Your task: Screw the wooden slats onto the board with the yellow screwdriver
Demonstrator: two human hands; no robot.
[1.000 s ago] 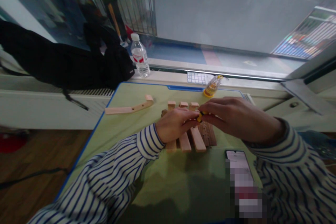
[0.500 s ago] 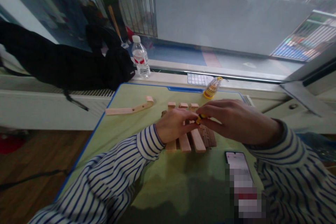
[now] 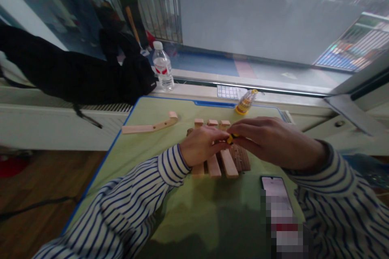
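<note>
A small yellow-and-black screwdriver (image 3: 231, 138) is pinched between the thumb and fingertips of my right hand (image 3: 263, 137). My left hand (image 3: 199, 145) lies across the wooden pieces, its thumb and forefinger closed at the near end of the screwdriver. Beneath my hands are three pale wooden strips (image 3: 228, 164) with upturned far ends, side by side. A brown grooved wooden piece (image 3: 241, 158) shows under and right of them. The screwdriver's tip is hidden by my fingers. A separate curved wooden strip (image 3: 148, 127) with two holes lies to the left.
A clear case with a yellow cap and base (image 3: 245, 102) stands at the back of the green table (image 3: 179, 214). A phone (image 3: 276, 194) lies front right. On the sill are a water bottle (image 3: 163, 66) and black bag (image 3: 91, 75). People stand beyond the window.
My right fingers have shifted slightly on the screwdriver, and its yellow handle appears turned to a different angle. My left hand stays in place over the strips.
</note>
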